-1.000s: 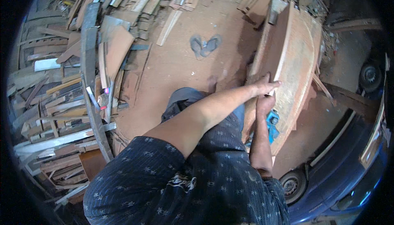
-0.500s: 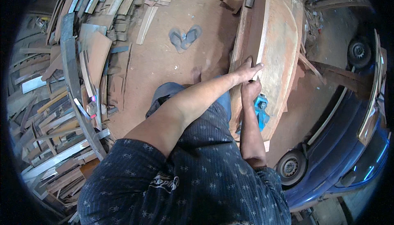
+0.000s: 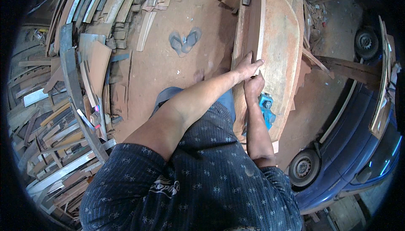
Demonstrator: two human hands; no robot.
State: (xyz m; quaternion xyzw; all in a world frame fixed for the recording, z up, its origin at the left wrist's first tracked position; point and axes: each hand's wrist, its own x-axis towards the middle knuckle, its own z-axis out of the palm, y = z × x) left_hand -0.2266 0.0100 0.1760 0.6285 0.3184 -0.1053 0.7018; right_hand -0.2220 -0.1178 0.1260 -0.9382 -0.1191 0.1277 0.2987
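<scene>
A long wooden plank (image 3: 258, 24) stands on its edge along the left side of the wooden workbench (image 3: 280, 41). My left hand (image 3: 249, 67) grips the plank near its close end, the thumb over the top edge. Just behind it, my right hand (image 3: 254, 86) is closed at the plank's near end; its fingers are mostly hidden. Beside my right forearm a blue power tool (image 3: 267, 109), apparently an electric planer, rests on the bench, partly covered by the arm.
Stacked timber strips and offcuts (image 3: 59, 121) fill the left side. A pair of flip-flops (image 3: 184, 42) lies on the dusty floor. To the right of the bench stands a blue car (image 3: 337, 163), and a wooden beam (image 3: 350, 70) lies near it.
The view has shifted and turned slightly, so the bench and plank appear a little further left. Both hands keep their grip at the plank's near end.
</scene>
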